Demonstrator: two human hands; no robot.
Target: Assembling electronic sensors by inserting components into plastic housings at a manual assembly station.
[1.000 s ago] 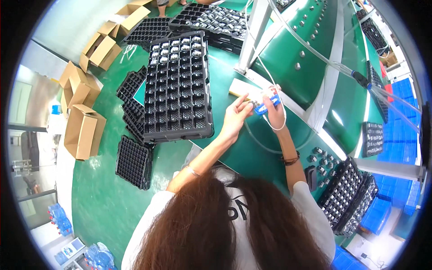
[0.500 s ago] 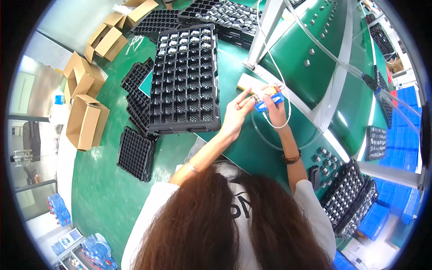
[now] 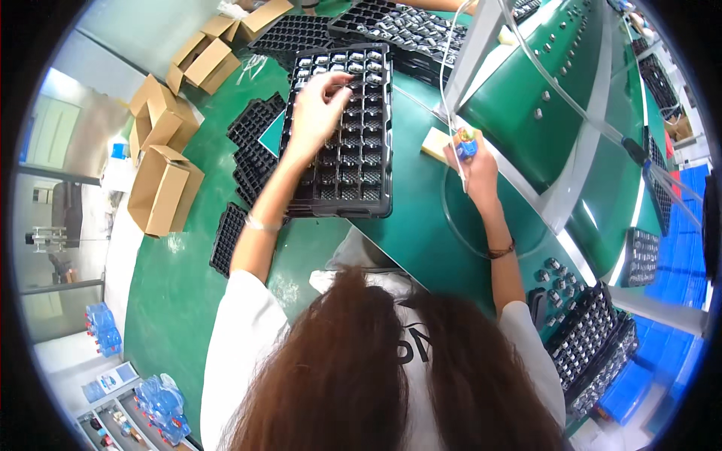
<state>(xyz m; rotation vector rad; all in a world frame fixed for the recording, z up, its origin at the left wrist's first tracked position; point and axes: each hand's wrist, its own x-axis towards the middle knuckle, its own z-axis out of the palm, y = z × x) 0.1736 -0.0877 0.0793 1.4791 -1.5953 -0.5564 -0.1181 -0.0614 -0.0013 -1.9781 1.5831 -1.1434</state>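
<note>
My left hand is over the upper part of a black compartment tray, with thumb and fingers curled together at the cells just below the filled rows. Whatever its fingertips hold is too small and hidden to make out. Small metal parts sit in the top rows of the tray, while the lower cells look bare. Off to the right, my right hand is closed around a small blue and orange air gun with a thin white hose. A pale yellow block lies beside that hand.
More black trays with metal parts are stacked at the back. Loose metal parts and another filled tray lie at the right. A metal post borders the green conveyor belt. Open cardboard boxes stand on the left.
My left hand has moved left and away from the air gun, up over the tray. My right hand stays at about the same place, still holding the air gun.
</note>
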